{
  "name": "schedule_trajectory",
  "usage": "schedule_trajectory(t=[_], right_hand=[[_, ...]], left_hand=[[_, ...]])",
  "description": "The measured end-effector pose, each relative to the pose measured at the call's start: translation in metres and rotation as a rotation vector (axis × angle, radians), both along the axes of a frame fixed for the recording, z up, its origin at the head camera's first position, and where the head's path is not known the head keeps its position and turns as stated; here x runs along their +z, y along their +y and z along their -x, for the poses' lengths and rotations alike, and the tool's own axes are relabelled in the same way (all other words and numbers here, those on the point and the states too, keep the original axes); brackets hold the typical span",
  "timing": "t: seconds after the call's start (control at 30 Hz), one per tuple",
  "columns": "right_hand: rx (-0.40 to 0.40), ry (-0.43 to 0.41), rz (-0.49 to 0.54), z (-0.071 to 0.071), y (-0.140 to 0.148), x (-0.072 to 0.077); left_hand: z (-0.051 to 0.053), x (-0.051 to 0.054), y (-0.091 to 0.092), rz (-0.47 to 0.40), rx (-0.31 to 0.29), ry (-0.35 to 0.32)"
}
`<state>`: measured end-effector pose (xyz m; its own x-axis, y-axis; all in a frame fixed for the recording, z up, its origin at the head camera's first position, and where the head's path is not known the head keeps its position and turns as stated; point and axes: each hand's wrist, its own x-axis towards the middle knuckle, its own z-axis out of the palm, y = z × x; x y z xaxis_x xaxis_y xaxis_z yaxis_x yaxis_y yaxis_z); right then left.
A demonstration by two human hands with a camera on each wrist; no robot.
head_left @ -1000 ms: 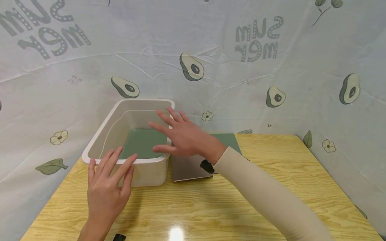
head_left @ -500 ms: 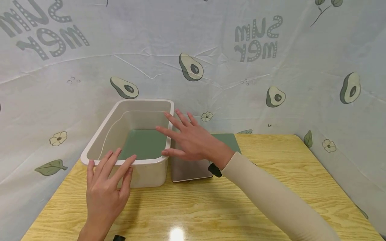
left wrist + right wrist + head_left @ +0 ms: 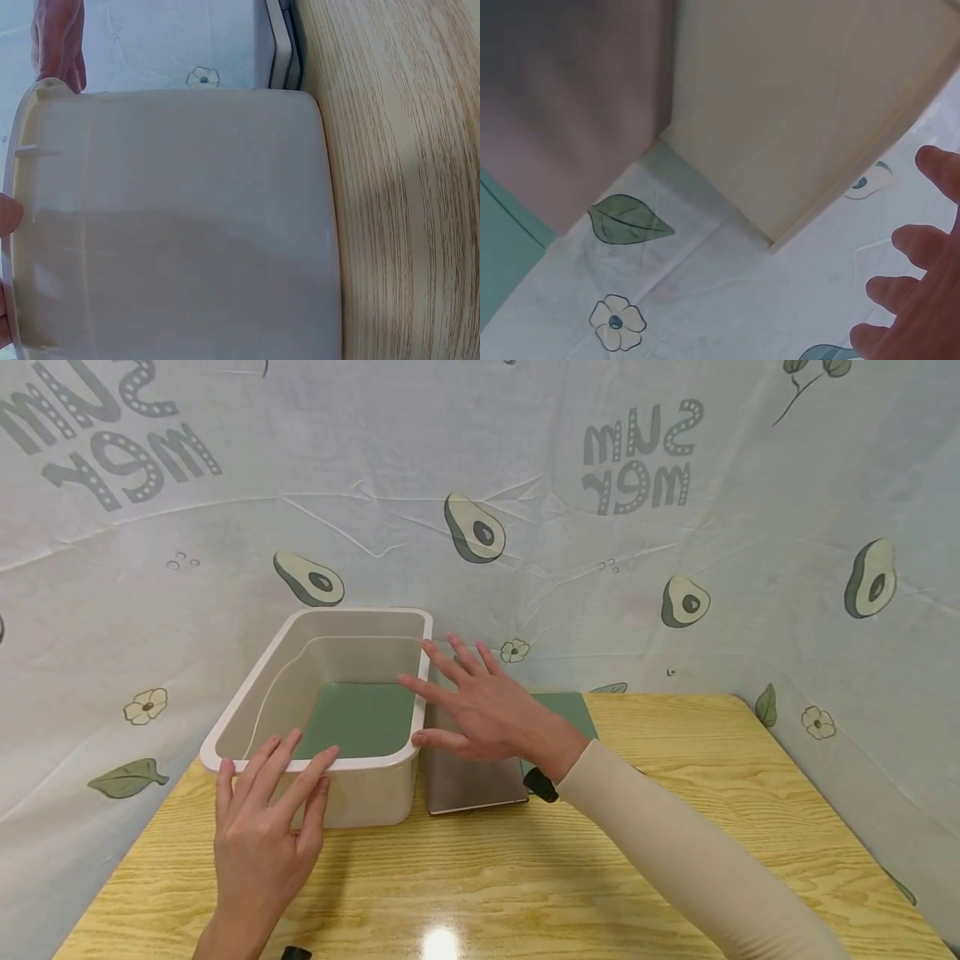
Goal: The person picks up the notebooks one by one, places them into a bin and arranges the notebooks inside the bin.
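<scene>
A cream plastic bin stands on the table at the left of the head view. A flat green thing lies on its bottom. The fingers of my left hand rest on the near rim; the left wrist view shows fingertips at that rim. My right hand is spread with straight fingers by the right rim. Whether it touches the rim is unclear. Under that hand lies a flat brownish-grey thing, like a book or notebook, against the bin. Its side edge appears in the left wrist view.
A green flat cover lies right of the brownish-grey one, partly hidden by my right arm. The wooden tabletop stretches to the right and front. A pale printed cloth hangs close behind the table and at its sides.
My right hand has drifted right and slightly down, from over the bin's inside to its right rim. The left hand and the bin have stayed nearly still.
</scene>
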<state>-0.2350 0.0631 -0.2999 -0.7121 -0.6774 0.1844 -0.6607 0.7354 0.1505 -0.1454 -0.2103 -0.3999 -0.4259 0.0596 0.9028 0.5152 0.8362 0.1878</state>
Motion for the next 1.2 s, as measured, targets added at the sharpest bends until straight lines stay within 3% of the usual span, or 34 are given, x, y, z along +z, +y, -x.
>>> schedule_trajectory(t=[0.33, 0.67, 1.2], right_hand=[[-0.012, -0.061, 0.02, 0.001, 0.016, -0.012], [-0.031, -0.059, 0.038, 0.003, 0.036, -0.023], [-0.189, -0.193, 0.126, 0.007, 0.105, -0.052]], left_hand=[[0.0, -0.002, 0.001, -0.007, -0.001, -0.001], [-0.001, -0.003, -0.001, -0.005, 0.003, 0.0], [0.0, -0.002, 0.001, -0.013, -0.007, 0.005]])
